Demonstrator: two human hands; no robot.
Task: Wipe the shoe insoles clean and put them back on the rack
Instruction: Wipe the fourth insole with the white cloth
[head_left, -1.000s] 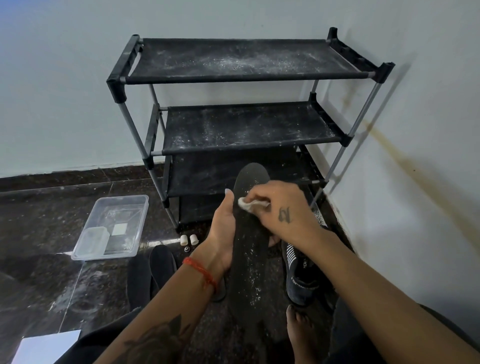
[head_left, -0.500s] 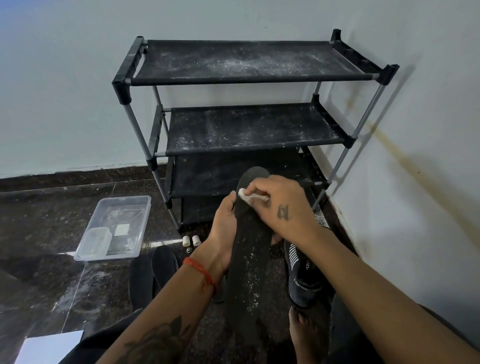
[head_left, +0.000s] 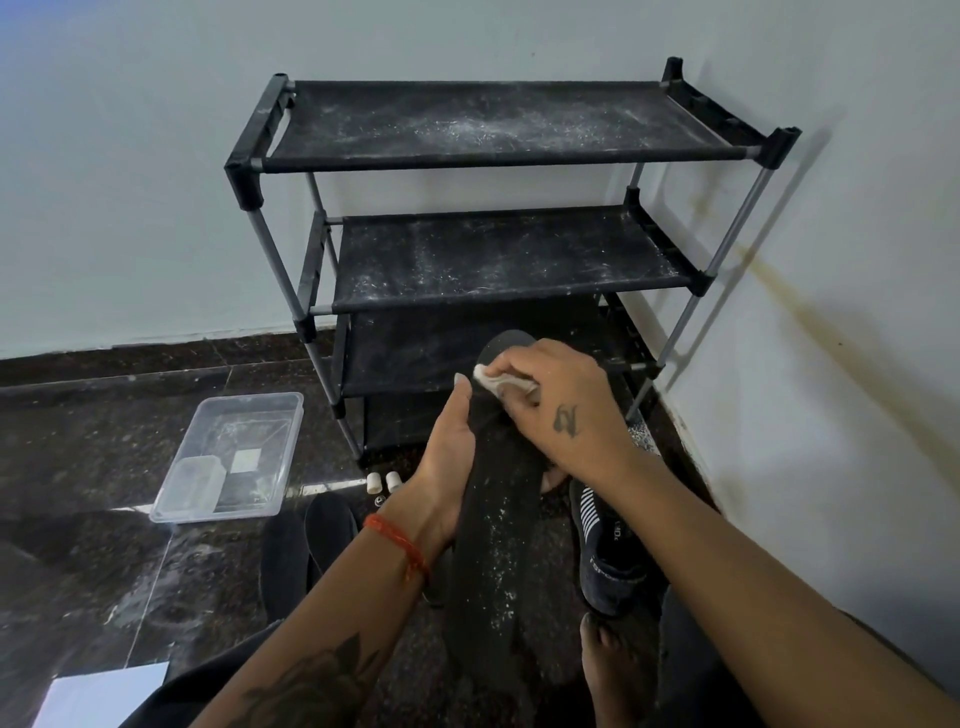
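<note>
A long black insole (head_left: 496, 540) speckled with white dust stands nearly upright in front of me. My left hand (head_left: 447, 467) grips its left edge around the middle, fingers wrapped behind. My right hand (head_left: 561, 410) pinches a small white wipe (head_left: 498, 382) and presses it on the insole's upper end. Two more black insoles (head_left: 311, 551) lie on the floor at lower left. The black shoe rack (head_left: 493, 156), with dusty fabric shelves, stands behind against the wall.
A clear plastic tub (head_left: 228, 457) with a smaller container inside sits on the dark floor to the left. Two small white caps (head_left: 382, 480) lie near the rack's leg. A dark sneaker (head_left: 608, 551) rests at right, near my bare foot (head_left: 608, 660). White paper (head_left: 98, 693) at bottom left.
My right hand has slid the wipe up the insole toward its top end. The left hand keeps its hold on the insole.
</note>
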